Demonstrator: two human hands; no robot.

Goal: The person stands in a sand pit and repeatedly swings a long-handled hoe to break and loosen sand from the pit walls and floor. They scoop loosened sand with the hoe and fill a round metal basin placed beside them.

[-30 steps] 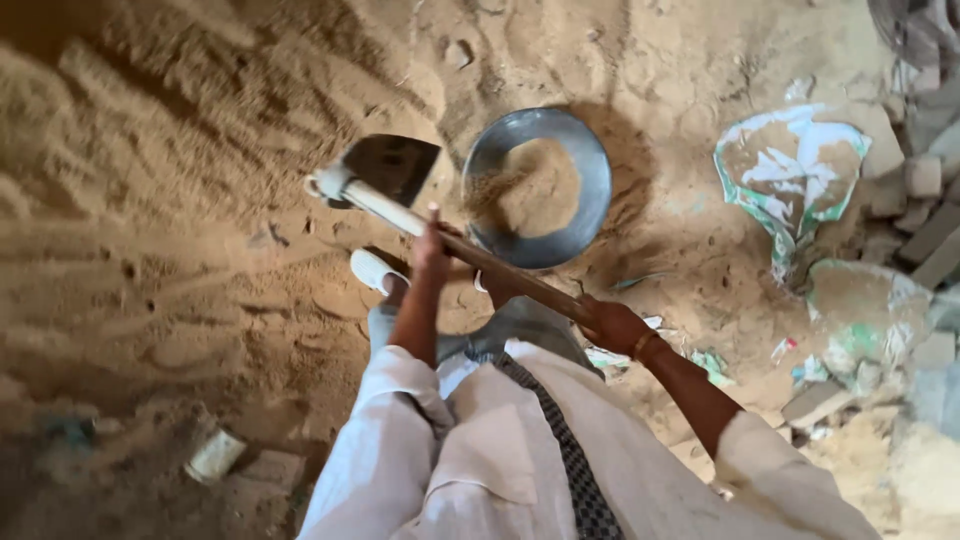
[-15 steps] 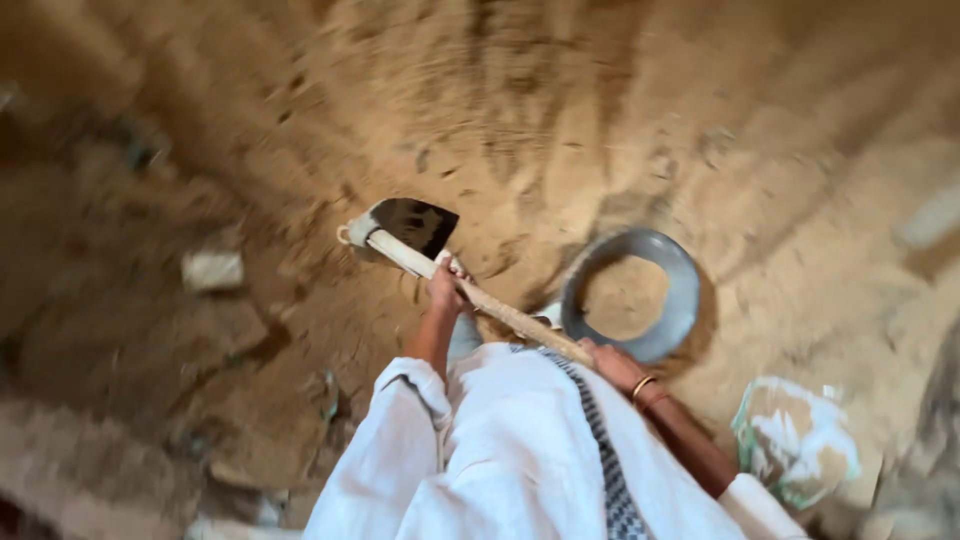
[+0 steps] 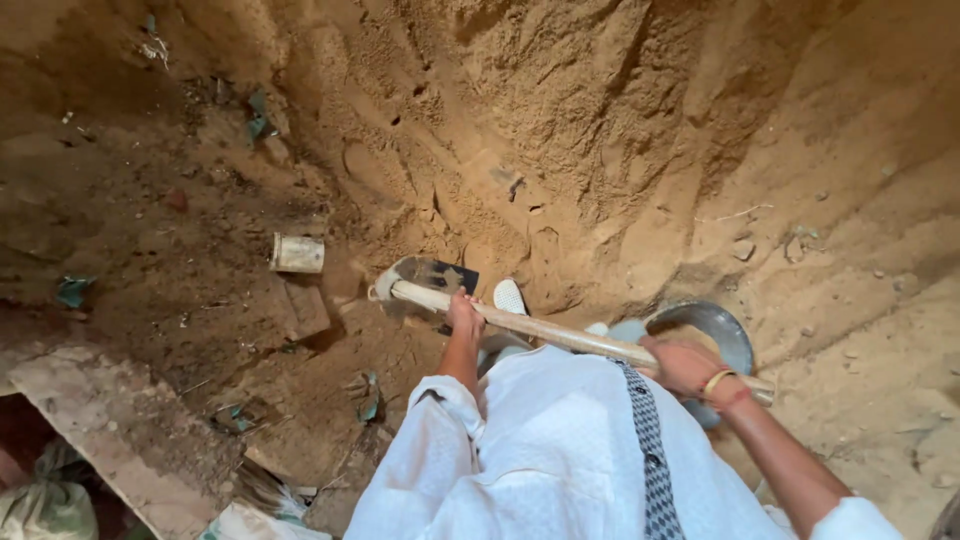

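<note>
Swinging across to the left now, the hoe has left the metal pan behind: a second ago its dark blade hung right beside the pan's rim, and here it sits low against the foot of the sand bank, well apart from the pan. The left hand is wrapped tight round the wooden handle close to the blade; the right hand, bangle at the wrist, is clenched on the handle's far end, just in front of the pan. Both fists fully closed on the shaft, no slack in either grip. The view has turned with the swing (the pan has slid from centre to the right edge, half hidden behind the forearm). A white shoe tip shows just right of the blade, very near it. A small pale block lies on the darker ground to the left. My read: the blade is back at the heap, placed for another bite of sand.
</note>
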